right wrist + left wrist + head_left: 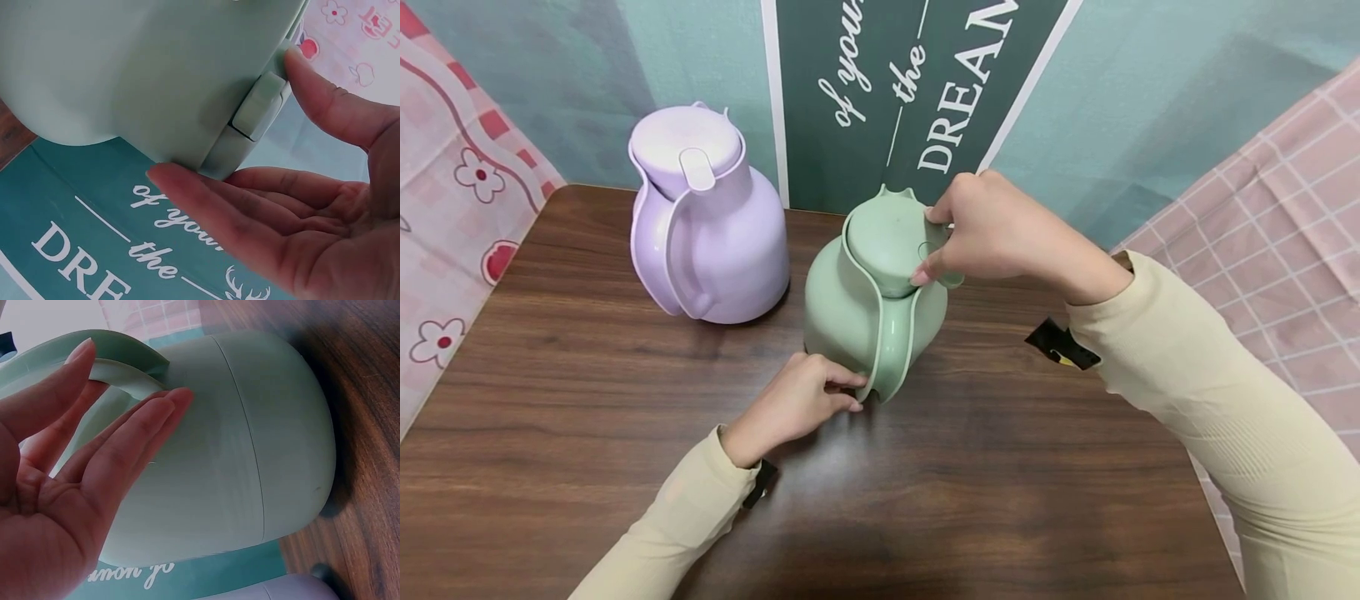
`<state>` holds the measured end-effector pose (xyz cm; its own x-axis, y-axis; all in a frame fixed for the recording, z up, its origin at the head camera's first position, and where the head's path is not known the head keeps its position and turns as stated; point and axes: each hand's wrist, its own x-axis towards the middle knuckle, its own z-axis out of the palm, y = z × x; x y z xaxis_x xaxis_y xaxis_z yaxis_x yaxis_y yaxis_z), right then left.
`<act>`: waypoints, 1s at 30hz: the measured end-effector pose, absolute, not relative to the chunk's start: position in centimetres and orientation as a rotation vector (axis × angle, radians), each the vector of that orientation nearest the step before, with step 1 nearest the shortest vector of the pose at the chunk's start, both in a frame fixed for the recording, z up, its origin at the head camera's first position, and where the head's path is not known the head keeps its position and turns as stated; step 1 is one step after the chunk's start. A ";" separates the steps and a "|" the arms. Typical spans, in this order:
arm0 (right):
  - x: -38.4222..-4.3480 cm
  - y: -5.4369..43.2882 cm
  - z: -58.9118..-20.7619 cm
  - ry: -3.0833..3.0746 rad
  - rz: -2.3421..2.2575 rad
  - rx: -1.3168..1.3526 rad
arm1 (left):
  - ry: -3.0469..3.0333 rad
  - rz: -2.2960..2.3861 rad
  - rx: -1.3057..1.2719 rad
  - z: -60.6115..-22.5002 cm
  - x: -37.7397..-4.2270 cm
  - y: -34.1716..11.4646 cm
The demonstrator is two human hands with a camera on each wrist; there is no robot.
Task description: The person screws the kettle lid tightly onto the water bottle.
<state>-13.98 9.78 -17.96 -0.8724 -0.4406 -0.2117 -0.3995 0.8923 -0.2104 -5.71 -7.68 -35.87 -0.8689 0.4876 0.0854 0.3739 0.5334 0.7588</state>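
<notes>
A pale green thermos jug (pixel 831 300) stands upright on the table, its handle (pixel 893 342) facing me. My right hand (pixel 992 225) holds the round lid (pixel 883 237) at the jug's top right edge, thumb and index finger on its two sides. In the right wrist view, a raised push tab (pixel 259 106) sits between thumb and fingers. My left hand (pixel 801 396) is at the handle's lower end, its thumb and fingers on either side of it. The left wrist view shows its fingertips (pixel 178 400) against the handle's base.
To the left stands a similar lilac thermos jug (pixel 737 242), near the table's back edge. Behind both hangs a teal cloth with a dark green lettered panel (pixel 880 108). Patterned pink cloths (pixel 1300 183) border the brown wooden table (pixel 970 483) at both sides.
</notes>
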 end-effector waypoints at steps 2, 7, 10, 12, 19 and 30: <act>-14.0 9.8 -18.0 2.808 -0.234 -0.620 | 2.626 1.252 0.743 -35.9 -5.7 -7.7; -13.9 9.8 -18.0 2.811 -0.241 -0.616 | 2.626 1.256 0.748 -35.9 -5.7 -7.6; -13.9 9.7 -18.0 2.810 -0.242 -0.615 | 2.625 1.259 0.749 -35.9 -5.7 -7.6; -13.9 9.6 -18.0 2.810 -0.241 -0.612 | 2.625 1.261 0.749 -35.9 -5.7 -7.6; -13.9 9.5 -18.0 2.819 -0.236 -0.591 | 2.625 1.260 0.750 -36.0 -5.7 -7.6; -13.7 9.3 -18.1 2.830 -0.230 -0.565 | 2.624 1.265 0.752 -36.0 -5.8 -7.6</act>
<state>-13.74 9.28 -18.07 -0.8946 -0.3954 -0.2081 -0.3565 0.9124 -0.2008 -5.79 -7.63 -35.98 -0.8667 0.4900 0.0934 0.3784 0.5238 0.7632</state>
